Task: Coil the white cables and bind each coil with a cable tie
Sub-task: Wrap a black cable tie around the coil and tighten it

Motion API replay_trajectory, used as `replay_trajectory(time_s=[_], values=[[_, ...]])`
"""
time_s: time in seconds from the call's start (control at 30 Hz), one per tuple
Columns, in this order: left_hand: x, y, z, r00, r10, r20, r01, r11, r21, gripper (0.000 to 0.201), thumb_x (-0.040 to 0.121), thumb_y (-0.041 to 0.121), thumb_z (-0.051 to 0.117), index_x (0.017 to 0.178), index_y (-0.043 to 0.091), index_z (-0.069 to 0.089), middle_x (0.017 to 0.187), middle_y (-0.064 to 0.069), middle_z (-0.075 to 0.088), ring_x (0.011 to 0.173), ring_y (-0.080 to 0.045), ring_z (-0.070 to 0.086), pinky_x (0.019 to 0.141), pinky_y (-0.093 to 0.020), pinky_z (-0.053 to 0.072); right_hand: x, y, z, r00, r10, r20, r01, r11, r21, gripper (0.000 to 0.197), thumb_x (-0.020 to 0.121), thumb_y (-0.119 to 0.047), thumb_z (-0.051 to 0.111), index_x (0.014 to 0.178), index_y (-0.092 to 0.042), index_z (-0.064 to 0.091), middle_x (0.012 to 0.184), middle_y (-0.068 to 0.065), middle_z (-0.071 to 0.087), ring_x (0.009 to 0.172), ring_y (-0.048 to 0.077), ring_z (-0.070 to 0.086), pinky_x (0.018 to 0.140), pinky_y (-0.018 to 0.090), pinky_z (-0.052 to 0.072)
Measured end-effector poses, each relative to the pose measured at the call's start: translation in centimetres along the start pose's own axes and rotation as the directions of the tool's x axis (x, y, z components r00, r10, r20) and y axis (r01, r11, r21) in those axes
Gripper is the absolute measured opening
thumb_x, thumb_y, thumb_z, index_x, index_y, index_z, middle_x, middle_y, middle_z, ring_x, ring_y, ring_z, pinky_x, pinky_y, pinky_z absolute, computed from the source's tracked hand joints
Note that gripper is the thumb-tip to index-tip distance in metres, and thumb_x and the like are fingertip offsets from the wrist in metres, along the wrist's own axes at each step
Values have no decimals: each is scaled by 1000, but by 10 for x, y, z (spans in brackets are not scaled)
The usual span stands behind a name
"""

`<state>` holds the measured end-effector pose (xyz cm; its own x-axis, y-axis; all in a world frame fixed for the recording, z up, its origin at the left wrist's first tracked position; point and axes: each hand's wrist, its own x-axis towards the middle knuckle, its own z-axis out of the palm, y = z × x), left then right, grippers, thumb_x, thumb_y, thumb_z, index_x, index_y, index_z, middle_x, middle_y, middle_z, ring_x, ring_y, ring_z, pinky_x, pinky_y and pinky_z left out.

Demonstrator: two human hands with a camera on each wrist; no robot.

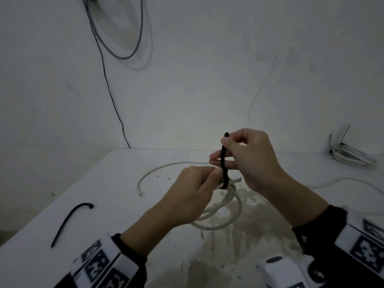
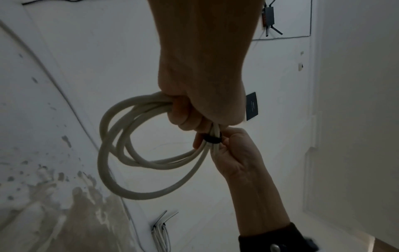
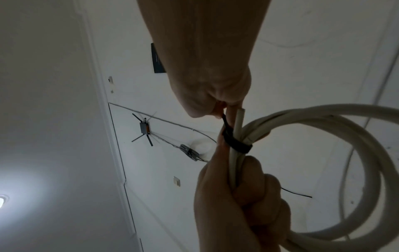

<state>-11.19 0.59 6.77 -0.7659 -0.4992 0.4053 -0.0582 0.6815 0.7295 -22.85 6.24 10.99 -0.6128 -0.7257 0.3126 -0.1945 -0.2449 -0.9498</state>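
Observation:
Above the white table, my left hand [image 1: 199,183] grips a coil of white cable [image 1: 224,206] where its strands bunch together; the loops hang below the fist [image 2: 121,153] [image 3: 345,153]. A black cable tie [image 1: 224,163] is wrapped around the bunch just beyond the left thumb [image 2: 212,139] [image 3: 236,145]. Its free tail stands upright, pinched between thumb and forefinger of my right hand [image 1: 239,150]. One cut cable end pokes out past the tie [image 3: 240,119].
A spare black tie [image 1: 70,221] lies on the table [image 1: 124,225] at the left. A loose white cable [image 1: 153,171] curves behind the hands; another [image 1: 332,181] trails right. A tied coil [image 1: 353,156] sits at the far right. Grey and black wires hang on the wall.

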Motion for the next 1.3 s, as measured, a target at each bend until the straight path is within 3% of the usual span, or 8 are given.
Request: replay_trajectory(time_s=[0.1, 0.5, 0.57, 0.6, 0.67, 0.8, 1.07, 1.3], values=[[3, 2, 1, 996, -81, 26, 83, 993, -90, 41, 100, 27, 34, 79, 4, 60, 37, 10, 43, 33, -3, 35, 41, -17, 31, -4, 4, 2, 1000, -24, -6, 24, 995, -100, 5, 94, -5, 51, 91, 0, 52, 51, 3, 67, 58, 23, 71, 60, 38, 61], [8, 15, 1, 986, -169, 12, 158, 888, -432, 59, 95, 23, 46, 39, 22, 61, 39, 1, 29, 33, -11, 19, 38, -19, 19, -6, -3, 2, 998, -36, -43, 37, 999, 14, 8, 93, -9, 54, 88, -2, 54, 58, 5, 69, 58, 18, 71, 53, 28, 58], [9, 15, -3, 980, -194, 30, 184, 851, -493, 52, 95, 21, 46, 45, 13, 61, 39, 3, 27, 33, -10, 17, 36, -16, 17, -4, -6, 0, 999, 1, -34, 1, 999, 49, 10, 94, -11, 54, 88, -3, 55, 53, 1, 67, 53, 15, 69, 47, 24, 55], [11, 15, -5, 976, -212, 39, 201, 827, -525, 45, 94, 21, 47, 59, -4, 59, 39, 5, 26, 33, -9, 17, 35, -15, 17, -2, -8, -1, 999, 29, -25, -28, 997, 72, 11, 94, -11, 53, 87, -3, 56, 51, 0, 67, 51, 13, 67, 46, 23, 54], [14, 15, -8, 967, -248, 59, 237, 787, -570, 38, 93, 21, 48, 82, -13, 60, 40, 6, 24, 34, -9, 15, 35, -15, 14, 4, -13, -3, 995, 101, -7, -99, 987, 127, 13, 93, -7, 53, 83, -1, 55, 49, 3, 65, 46, 12, 65, 45, 24, 54], [14, 16, -8, 952, -296, 71, 278, 750, -600, 28, 92, 18, 49, 76, 2, 67, 45, 4, 20, 37, -9, 13, 41, -21, 9, 16, -23, -1, 984, 173, -45, -159, 961, 224, 8, 89, 4, 55, 83, 8, 55, 69, 17, 58, 41, 13, 62, 48, 28, 57], [12, 15, -11, 946, -320, 48, 283, 747, -602, 33, 92, 16, 49, 60, 10, 49, 43, 4, 23, 36, -8, 14, 39, -19, 12, 27, -22, 7, 971, 217, -105, -188, 955, 231, 15, 87, 13, 52, 73, 6, 52, 69, 18, 54, 36, 15, 60, 41, 25, 53], [12, 9, -12, 937, -347, 47, 304, 740, -600, 27, 92, 24, 52, 78, 9, 70, 46, 4, 23, 38, -8, 17, 40, -21, 13, 29, -23, 5, 969, 237, 71, -248, 918, 309, 12, 96, -2, 45, 97, 8, 50, 67, 17, 64, 51, 22, 68, 54, 35, 59]])
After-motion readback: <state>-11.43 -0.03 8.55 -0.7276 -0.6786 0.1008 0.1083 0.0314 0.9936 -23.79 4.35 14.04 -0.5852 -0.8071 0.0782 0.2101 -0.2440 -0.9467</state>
